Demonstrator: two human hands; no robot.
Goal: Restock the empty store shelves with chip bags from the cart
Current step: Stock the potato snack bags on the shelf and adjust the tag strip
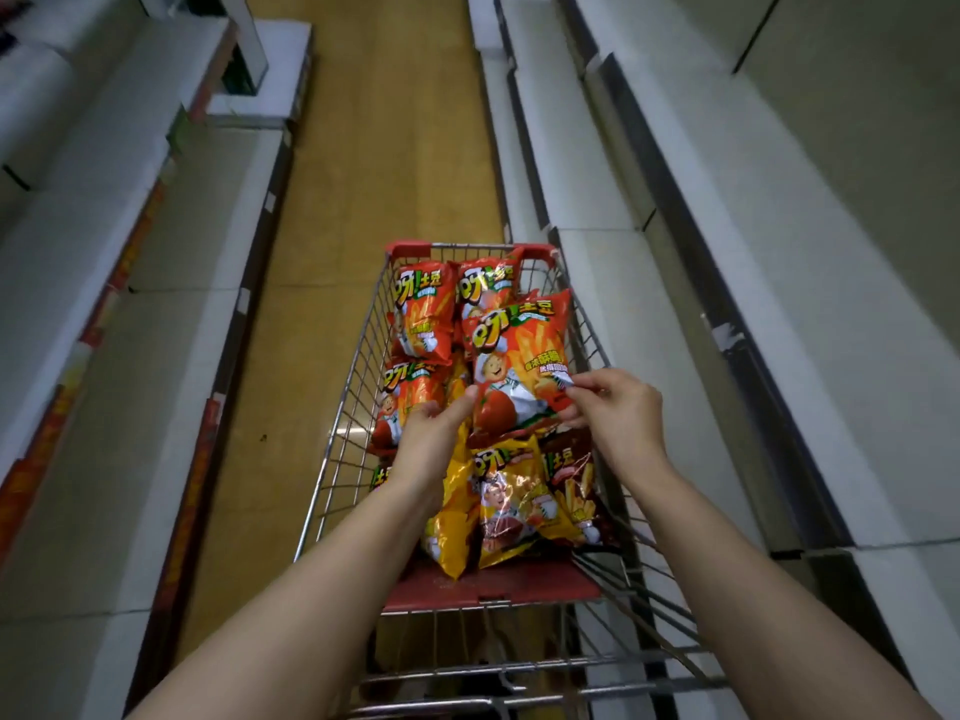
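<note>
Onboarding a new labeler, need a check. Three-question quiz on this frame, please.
1. True or false: the left hand and right hand both hold the red foil chip bag.
2. Which bags lie nearest the person in the silver wire cart? A purple, B yellow foil bags, C blue.
3. Fill in: the cart's plastic corner trim is ____.
Key: 1 true; 2 B; 3 red.
</note>
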